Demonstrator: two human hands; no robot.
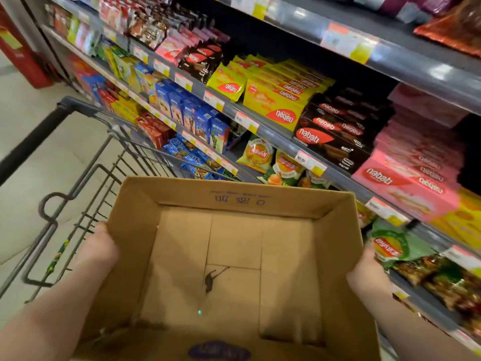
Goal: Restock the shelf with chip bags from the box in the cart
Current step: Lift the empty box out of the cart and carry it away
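Left hand [100,246] and right hand [364,267] hold an empty cardboard box [234,256] by its side walls at lower centre. The fingers are hidden behind the walls, so whether they curl or lie flat cannot be told. The wire cart [78,104] shows at left. Chip bags [286,165] stand on the shelf [421,298] at centre right, below yellow wafer packs [276,105].

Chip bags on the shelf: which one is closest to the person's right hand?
The green bag beside the right hand; the yellow bag and its neighbour sit farther along, beyond the box.
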